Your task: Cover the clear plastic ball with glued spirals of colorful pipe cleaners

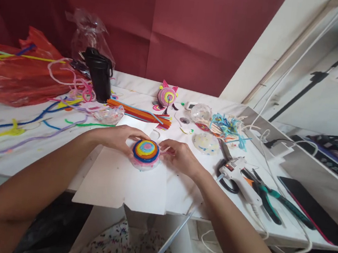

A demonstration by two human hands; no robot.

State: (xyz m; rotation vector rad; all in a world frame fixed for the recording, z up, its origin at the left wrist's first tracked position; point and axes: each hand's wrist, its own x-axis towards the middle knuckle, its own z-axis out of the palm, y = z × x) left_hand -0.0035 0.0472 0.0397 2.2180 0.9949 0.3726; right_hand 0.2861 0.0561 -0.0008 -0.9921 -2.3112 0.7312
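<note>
A round dome wrapped in a spiral of coloured pipe cleaners (145, 152) sits on a white sheet of card (125, 178) at the table's near edge. My left hand (118, 136) cups its left side, fingers curled against it. My right hand (179, 155) is at its right side, fingertips pinched on a pink pipe cleaner end by the rim.
A bundle of orange pipe cleaners (140, 112), a finished pink owl figure (167, 96), clear domes (205, 142), a black flask (99, 75) and a red plastic bag (18, 71) lie behind. A white glue gun (239, 178), scissors and green pliers (274, 197) lie right.
</note>
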